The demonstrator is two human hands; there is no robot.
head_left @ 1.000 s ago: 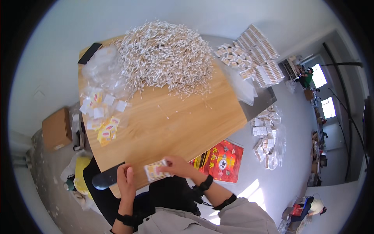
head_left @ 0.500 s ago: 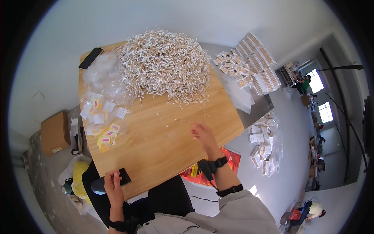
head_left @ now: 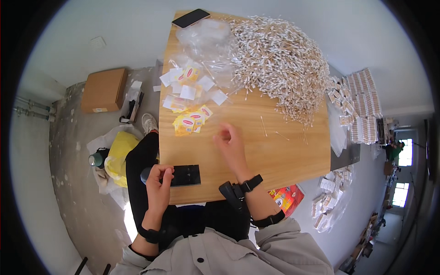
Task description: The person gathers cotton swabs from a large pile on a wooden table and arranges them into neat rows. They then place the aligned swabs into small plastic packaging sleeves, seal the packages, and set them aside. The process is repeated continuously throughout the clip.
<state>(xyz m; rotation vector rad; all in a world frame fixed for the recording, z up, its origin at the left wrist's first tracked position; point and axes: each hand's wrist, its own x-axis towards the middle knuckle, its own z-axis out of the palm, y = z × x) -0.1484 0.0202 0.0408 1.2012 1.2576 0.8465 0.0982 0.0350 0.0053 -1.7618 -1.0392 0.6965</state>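
My left hand [head_left: 159,182] is closed at the left end of a flat black rectangular device [head_left: 188,175] by the table's near left edge. Whatever is inside its fingers is hidden. Over the middle of the table hovers my right hand [head_left: 230,143], fingers loosely curled and a little apart, nothing visible in them. It is nearest to a fanned pile of yellow and white cards [head_left: 185,124]. Two loose cotton swabs, one a wooden-stemmed cotton swab [head_left: 263,126], lie to its right. A large heap of cotton swabs [head_left: 282,64] covers the far right of the table.
Clear plastic bags [head_left: 206,41] and white cards [head_left: 188,91] lie at the table's far left, below a black phone [head_left: 191,18]. Stacked swab packs [head_left: 364,103] stand beyond the right edge. A cardboard box [head_left: 104,90] and a yellow bag [head_left: 121,156] are on the left.
My right hand has moved left across the table, from beside the loose swabs toward the yellow cards. My left hand stays by the black device. The whole view has swung left.
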